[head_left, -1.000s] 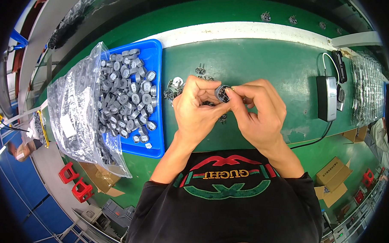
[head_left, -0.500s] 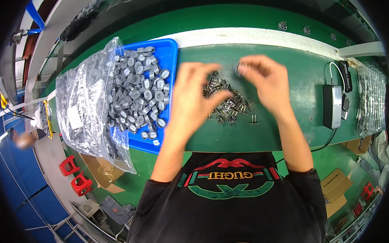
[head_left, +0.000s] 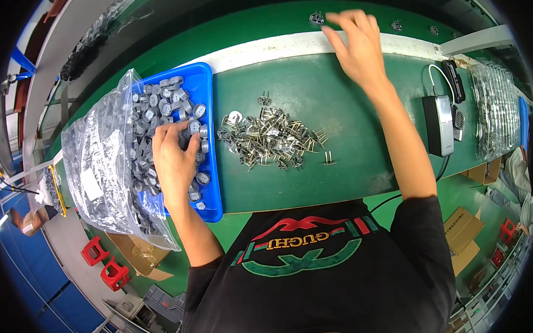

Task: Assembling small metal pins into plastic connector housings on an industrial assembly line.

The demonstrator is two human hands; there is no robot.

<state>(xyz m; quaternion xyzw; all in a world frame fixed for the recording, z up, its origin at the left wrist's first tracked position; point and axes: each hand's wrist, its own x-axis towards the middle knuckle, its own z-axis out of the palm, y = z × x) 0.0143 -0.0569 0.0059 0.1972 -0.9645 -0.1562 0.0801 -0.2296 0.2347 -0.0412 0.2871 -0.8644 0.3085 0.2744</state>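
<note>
In the blue tray [head_left: 212, 145] on the left lies a heap of grey round plastic caps [head_left: 150, 113]. My left hand [head_left: 175, 158] reaches into the tray, its thumb and forefinger closed on one grey cap [head_left: 194, 127]. My right hand [head_left: 359, 49] stretches over the white rail, its thumb and forefinger apart. Just left of those fingertips a round grey piece with metal pins [head_left: 316, 19] rests on the far green strip, apart from the hand. Between my arms lies a pile of small parts with metal pins [head_left: 271, 137] on the green table.
A clear plastic bag [head_left: 96, 166] overlaps the tray's left side. The white rail [head_left: 262, 48] crosses behind the table. Similar pinned pieces [head_left: 396, 25] sit further right on the strip. A silver and black box [head_left: 439, 125] with a cable and stacked clear trays [head_left: 494, 108] are at right.
My right hand has moved up and away over the rail and let go of the round grey piece. My left hand has gone from the pile to the tray and closed on a cap.
</note>
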